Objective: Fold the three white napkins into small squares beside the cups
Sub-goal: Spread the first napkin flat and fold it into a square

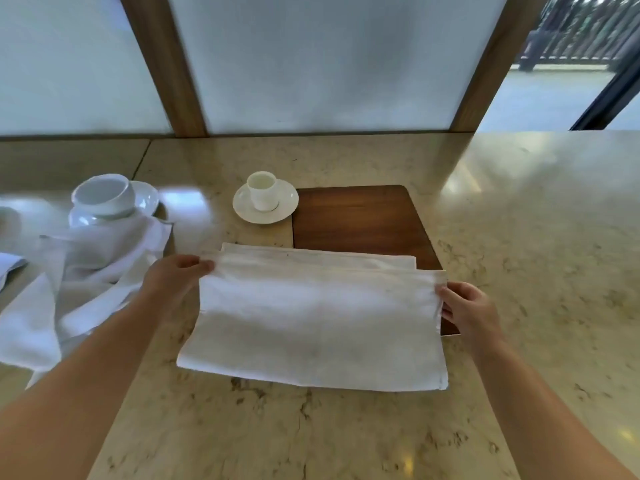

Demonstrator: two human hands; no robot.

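A white napkin [311, 320] lies folded over into a wide rectangle on the marble table, its far edge on a wooden placemat [360, 216]. My left hand [176, 275] pinches its upper left corner. My right hand [467, 310] pinches the upper right corner of the top layer. A lower layer sticks out beyond the top layer at the far side. A small white cup [262, 190] on a saucer [242, 209] stands just behind the napkin. A crumpled white napkin [86, 282] lies to the left, below a larger white cup [104, 195] on its saucer.
The marble table [519, 220] runs against a frosted window wall with wooden posts [162, 64]. The corner of another white cloth [10, 265] shows at the far left edge. An open doorway with a railing is at the upper right.
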